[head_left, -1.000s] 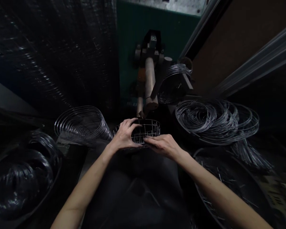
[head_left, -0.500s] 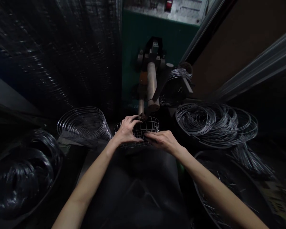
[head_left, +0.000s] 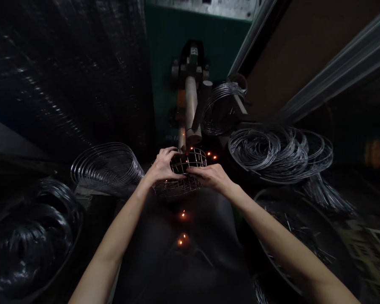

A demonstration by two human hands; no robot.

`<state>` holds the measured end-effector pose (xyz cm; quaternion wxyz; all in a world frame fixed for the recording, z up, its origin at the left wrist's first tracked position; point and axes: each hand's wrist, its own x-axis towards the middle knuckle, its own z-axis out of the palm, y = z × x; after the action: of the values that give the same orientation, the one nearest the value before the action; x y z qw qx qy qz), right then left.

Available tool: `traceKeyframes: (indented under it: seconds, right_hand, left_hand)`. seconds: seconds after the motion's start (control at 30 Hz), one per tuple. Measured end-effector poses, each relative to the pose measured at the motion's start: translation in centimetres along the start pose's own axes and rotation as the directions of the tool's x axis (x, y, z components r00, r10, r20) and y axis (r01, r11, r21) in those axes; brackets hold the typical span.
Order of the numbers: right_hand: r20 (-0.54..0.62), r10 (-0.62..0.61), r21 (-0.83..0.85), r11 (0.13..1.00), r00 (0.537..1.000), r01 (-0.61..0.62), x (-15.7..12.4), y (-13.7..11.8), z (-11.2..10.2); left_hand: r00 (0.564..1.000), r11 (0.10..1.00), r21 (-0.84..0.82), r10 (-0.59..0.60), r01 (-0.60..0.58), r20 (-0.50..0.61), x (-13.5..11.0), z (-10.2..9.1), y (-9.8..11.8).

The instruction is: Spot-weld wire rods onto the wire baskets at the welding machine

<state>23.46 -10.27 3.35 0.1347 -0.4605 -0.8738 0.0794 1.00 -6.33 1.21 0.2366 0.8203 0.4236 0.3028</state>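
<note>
Between my hands is a round wire basket [head_left: 196,158] of crossed metal wires, its rim right under the tip of a spot welder [head_left: 191,109]. My left hand [head_left: 162,167] grips the basket's left side, thumb and fingers curved around the wires. From the right, my right hand [head_left: 213,175] pinches the near side, fingers pressed against the mesh. Orange sparks [head_left: 183,214] scatter around the basket and over the dark apron [head_left: 190,261] on my lap. The exact contact point at the welder tip is partly hidden by my left fingers.
Left of the basket lies a stack of wire rings [head_left: 106,164], with dark wire coils [head_left: 28,245] nearer. At right, more wire rings [head_left: 272,154] sit heaped above a tub [head_left: 319,253] of short rods. A wire bundle [head_left: 329,194] lies beside them. Rings also hang [head_left: 223,107] beside the welder.
Bright sparks have appeared around the welder tip and over the apron. The whole view has shifted slightly; both hands keep their hold on the basket.
</note>
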Motion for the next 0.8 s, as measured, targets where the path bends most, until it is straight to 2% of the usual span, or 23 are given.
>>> traceKeyframes:
  seconds: [0.1, 0.2, 0.33, 0.43, 0.53, 0.7, 0.8]
  right_hand:
    - [0.024, -0.008, -0.110, 0.994, 1.000, 0.010, 1.2, 0.4, 0.0]
    - [-0.007, 0.013, -0.096, 0.995, 1.000, -0.013, 1.8, 0.7, 0.5]
    - [-0.165, 0.034, -0.007, 0.999, 0.986, -0.036, 1.1, 0.8, 1.4]
    - [-0.297, 0.094, 0.035, 0.996, 0.950, -0.087, 0.7, 1.0, 1.7]
    - [-0.370, 0.176, 0.080, 0.984, 0.912, -0.157, 1.8, 1.5, 1.8]
    - [-0.352, 0.281, 0.190, 0.956, 0.893, -0.225, 4.3, 1.5, 1.5]
    - [-0.362, 0.307, 0.276, 0.937, 0.880, -0.213, 2.3, 1.8, 0.7]
  left_hand:
    - [1.000, 1.000, -0.006, -0.018, 0.018, -0.002, 1.3, -0.3, -0.7]
    - [1.000, 1.000, 0.007, -0.002, 0.002, -0.018, 2.1, -0.4, -1.3]
    - [0.999, 0.999, 0.028, 0.022, -0.021, -0.039, 2.2, -0.3, -1.7]
    - [0.999, 1.000, 0.021, 0.012, -0.011, -0.051, 2.6, -0.2, -2.0]
    - [0.998, 1.000, 0.015, -0.007, 0.008, -0.068, 3.8, -0.3, -2.8]
    - [0.998, 0.999, -0.046, -0.009, 0.006, -0.061, 5.4, -0.6, -3.3]
    - [0.998, 0.990, -0.133, -0.057, 0.051, -0.040, 4.7, -0.9, -3.5]
